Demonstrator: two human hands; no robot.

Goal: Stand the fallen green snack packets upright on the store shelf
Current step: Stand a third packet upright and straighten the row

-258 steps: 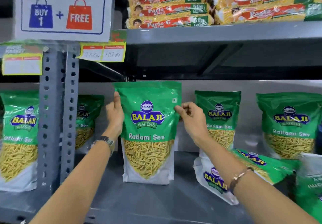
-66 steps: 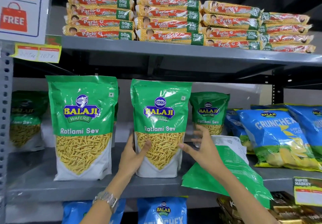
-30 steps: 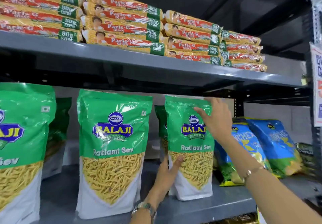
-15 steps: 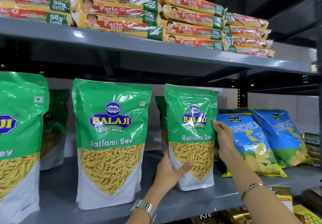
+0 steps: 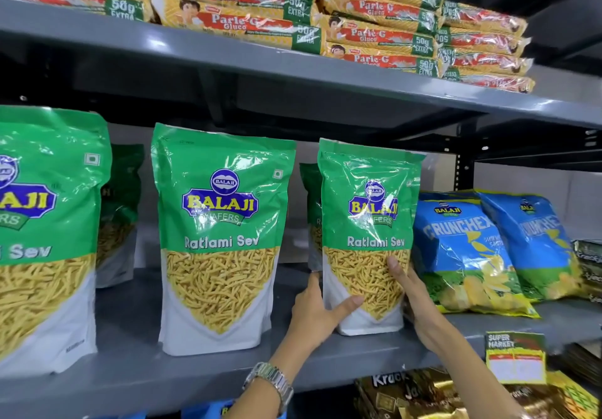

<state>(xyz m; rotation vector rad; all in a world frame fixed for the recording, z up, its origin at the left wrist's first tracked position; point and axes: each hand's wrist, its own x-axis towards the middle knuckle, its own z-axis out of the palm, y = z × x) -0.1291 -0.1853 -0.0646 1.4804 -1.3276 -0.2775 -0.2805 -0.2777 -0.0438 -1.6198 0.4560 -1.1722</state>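
Three green Balaji Ratlami Sev packets stand upright along the front of the grey middle shelf (image 5: 136,373). The right packet (image 5: 368,210) is held near its base by both hands. My left hand (image 5: 317,316) grips its lower left edge, thumb across the front. My right hand (image 5: 408,291) presses its lower right side, fingers on the front. The middle packet (image 5: 221,223) and the left packet (image 5: 42,233) stand free. More green packets (image 5: 122,210) stand behind them, partly hidden.
Blue Crunchex chip bags (image 5: 469,249) lean right beside the held packet. Stacked Parle-G biscuit packs (image 5: 378,34) fill the shelf above. A yellow price tag (image 5: 514,356) hangs on the shelf edge at right, with dark and gold packets (image 5: 423,396) below.
My right hand has slid down from the packet's mid right edge to its lower right side. The left hand stays at the base. The packet stands a little straighter.
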